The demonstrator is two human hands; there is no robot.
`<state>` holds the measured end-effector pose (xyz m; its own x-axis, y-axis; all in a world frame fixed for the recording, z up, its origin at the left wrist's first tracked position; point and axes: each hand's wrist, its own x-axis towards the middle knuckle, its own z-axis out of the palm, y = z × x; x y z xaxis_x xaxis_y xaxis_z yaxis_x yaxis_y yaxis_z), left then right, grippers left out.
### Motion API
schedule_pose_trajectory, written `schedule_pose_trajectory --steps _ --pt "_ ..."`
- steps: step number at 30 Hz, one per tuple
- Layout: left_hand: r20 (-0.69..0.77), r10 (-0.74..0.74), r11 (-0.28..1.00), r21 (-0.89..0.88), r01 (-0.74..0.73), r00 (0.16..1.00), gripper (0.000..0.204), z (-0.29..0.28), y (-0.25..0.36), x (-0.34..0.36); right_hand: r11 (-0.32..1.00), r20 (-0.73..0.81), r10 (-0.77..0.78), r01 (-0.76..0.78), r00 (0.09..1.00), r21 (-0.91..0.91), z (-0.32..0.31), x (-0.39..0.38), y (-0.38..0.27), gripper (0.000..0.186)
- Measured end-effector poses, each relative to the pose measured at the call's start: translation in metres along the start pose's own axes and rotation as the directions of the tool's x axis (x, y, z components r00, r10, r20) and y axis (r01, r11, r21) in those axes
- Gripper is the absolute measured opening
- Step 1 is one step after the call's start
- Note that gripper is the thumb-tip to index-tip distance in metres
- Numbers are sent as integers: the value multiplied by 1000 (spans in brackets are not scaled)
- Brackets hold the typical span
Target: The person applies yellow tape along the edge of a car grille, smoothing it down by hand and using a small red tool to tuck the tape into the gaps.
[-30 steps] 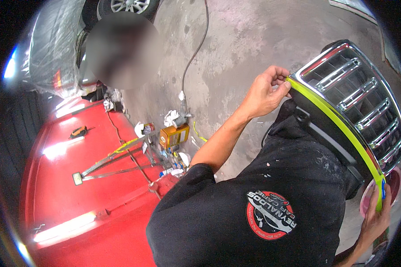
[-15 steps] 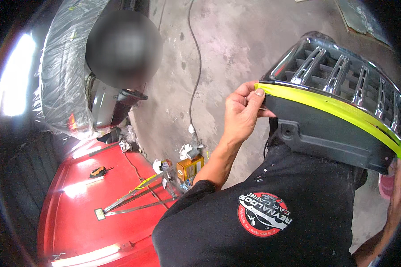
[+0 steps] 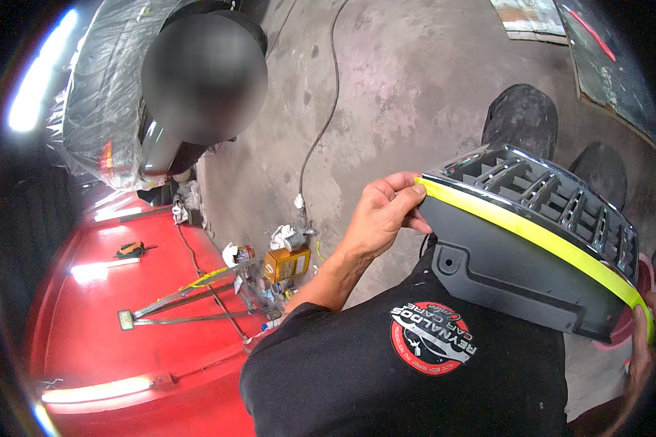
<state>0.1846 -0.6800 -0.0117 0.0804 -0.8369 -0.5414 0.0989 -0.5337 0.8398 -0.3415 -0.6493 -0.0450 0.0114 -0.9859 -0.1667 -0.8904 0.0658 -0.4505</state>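
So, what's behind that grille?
Past the grille, two dark shoes, the floor and a pink thing partly show. Whatever sits directly behind its body is covered, so I can't tell.

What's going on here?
A person is holding a strip of yellow tape along the edge between a chrome car grille and its dark lower panel. The left hand pinches one end at the near corner; the right hand has the other end between thumb and fingers. Whether the tape is stuck down all along, I can't tell. To the left, an orange and black tool lies on a red car panel.
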Motion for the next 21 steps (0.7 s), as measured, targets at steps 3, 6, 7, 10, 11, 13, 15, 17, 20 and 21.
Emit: schedule_pose_trajectory --steps 3,6,7,10,11,13,15,17,20,21 --pt "-15 -24 1000 -14 24 1000 27 4 0 -3 1000 17 -14 14 1000 -10 2 4 1 42" --pt "7 -36 999 -17 36 999 26 1 -1 -2 1000 43 -24 24 999 -12 7 11 -2 44" --pt "8 -44 999 -12 44 999 25 0 -1 -2 1000 50 -27 28 998 -15 9 13 -2 44" --pt "17 -60 998 14 60 998 23 -1 0 3 1000 74 -15 17 997 -25 13 18 -9 46" --pt "16 -63 998 28 63 998 22 -2 1 3 997 91 -31 37 995 -63 14 17 -9 47" --pt "39 -86 995 58 84 996 23 -8 4 6 993 137 -49 63 989 -95 12 17 -11 48" --pt "-10 8 993 116 -7 1000 28 -10 2 8 994 139 -57 69 989 -84 14 17 -13 48" --pt "-104 218 959 208 -193 970 41 -6 -2 13 994 88 -60 67 994 -85 18 16 -17 47" --pt "131 484 760 427 -490 865 48 -2 14 27 993 60 -56 62 997 -102 21 15 -21 46" --pt "254 500 683 472 -557 828 50 -1 22 32 992 65 -57 64 996 -105 21 15 -23 46"
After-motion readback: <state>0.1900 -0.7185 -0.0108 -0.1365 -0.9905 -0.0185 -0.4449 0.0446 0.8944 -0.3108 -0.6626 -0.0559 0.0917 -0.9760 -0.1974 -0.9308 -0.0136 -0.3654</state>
